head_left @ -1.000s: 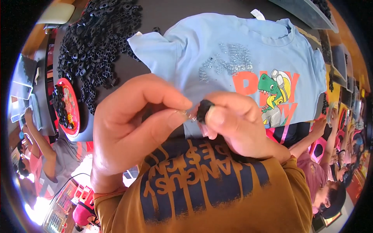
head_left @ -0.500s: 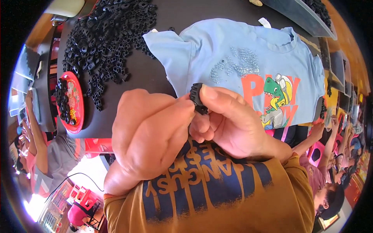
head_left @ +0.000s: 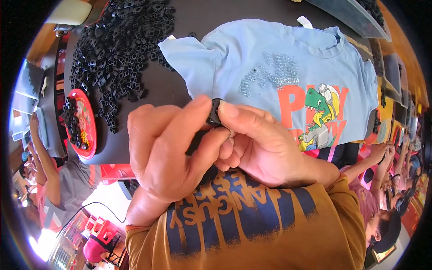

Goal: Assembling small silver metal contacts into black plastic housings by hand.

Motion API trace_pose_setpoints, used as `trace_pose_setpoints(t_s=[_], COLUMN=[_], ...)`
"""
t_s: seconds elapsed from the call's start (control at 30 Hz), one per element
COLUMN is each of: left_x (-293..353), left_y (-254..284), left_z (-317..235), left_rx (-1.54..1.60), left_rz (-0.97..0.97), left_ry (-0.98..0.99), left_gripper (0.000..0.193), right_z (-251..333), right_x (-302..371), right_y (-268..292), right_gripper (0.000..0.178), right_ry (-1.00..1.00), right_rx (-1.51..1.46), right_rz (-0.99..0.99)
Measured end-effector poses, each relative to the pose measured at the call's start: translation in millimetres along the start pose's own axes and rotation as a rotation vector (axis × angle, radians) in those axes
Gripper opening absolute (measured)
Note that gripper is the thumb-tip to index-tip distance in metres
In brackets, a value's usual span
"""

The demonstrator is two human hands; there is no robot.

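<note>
Black small plastic part (head_left: pixel 215 112), roundish, pinched between both hands above the near edge of the dark worktop (head_left: pixel 180 92). Left hand (head_left: pixel 168 153) grip: thumb and fingers pressed together on the part from the left, thumb tip on top of it. Right hand (head_left: pixel 263 144) grip: thumb and forefinger closed on the same part from the right, other fingers curled under. Both hands touch each other at the fingertips. Exact shape of the part hard to tell, mostly covered by fingers.

Light blue child's T-shirt with a green dinosaur print and orange letters (head_left: pixel 288 72) lies flat on the worktop just beyond the hands, neck toward the right. Small heap of clear grey beads or studs (head_left: pixel 270 74) sits on the shirt's chest. Big loose pile of black plastic pieces (head_left: pixel 119 54) spread on the worktop at upper left, well apart from the shirt's sleeve edge. Red round plate (head_left: pixel 87 123) at the left edge of the worktop holds more black pieces. Mustard-brown sleeves with dark blue print (head_left: pixel 243 220) fill the lower part of the view. Other people visible at the left and right rims.
</note>
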State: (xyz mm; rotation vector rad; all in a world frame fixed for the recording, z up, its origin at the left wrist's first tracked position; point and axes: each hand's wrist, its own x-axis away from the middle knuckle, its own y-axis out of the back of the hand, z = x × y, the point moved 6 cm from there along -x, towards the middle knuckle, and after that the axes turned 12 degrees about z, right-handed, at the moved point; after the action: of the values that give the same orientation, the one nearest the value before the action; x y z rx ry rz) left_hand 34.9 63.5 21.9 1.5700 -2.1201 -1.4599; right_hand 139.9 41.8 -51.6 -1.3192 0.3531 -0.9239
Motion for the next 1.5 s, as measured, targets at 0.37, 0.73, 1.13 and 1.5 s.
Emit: trace_pose_setpoints(t_s=[0.37, 0.73, 1.13, 1.5], left_x=[-11.2, -1.8, 2.6, 8.3], left_y=[12.4, 11.1, -5.9, 7.1], left_z=[-1.1, 3.0, -0.1, 18.8], left_rx=[0.000, 0.154, -0.254, 0.278], left_rz=[0.199, 0.075, 0.054, 0.165], left_ry=[-0.208, 0.014, -0.025, 0.165], left_gripper=[0.032, 0.029, 0.027, 0.023], right_z=[-1.1, 8.0, 5.8, 9.3], right_x=[3.4, -3.2, -7.9, -0.9], right_y=[-1.3, 2.7, 3.1, 0.4], right_gripper=[0.028, 0.028, 0.027, 0.032], right_ry=[-0.060, 0.136, 0.243, 0.174], right_rx=[0.037, 0.029, 0.079, 0.138], right_rz=[0.082, 0.080, 0.104, 0.062])
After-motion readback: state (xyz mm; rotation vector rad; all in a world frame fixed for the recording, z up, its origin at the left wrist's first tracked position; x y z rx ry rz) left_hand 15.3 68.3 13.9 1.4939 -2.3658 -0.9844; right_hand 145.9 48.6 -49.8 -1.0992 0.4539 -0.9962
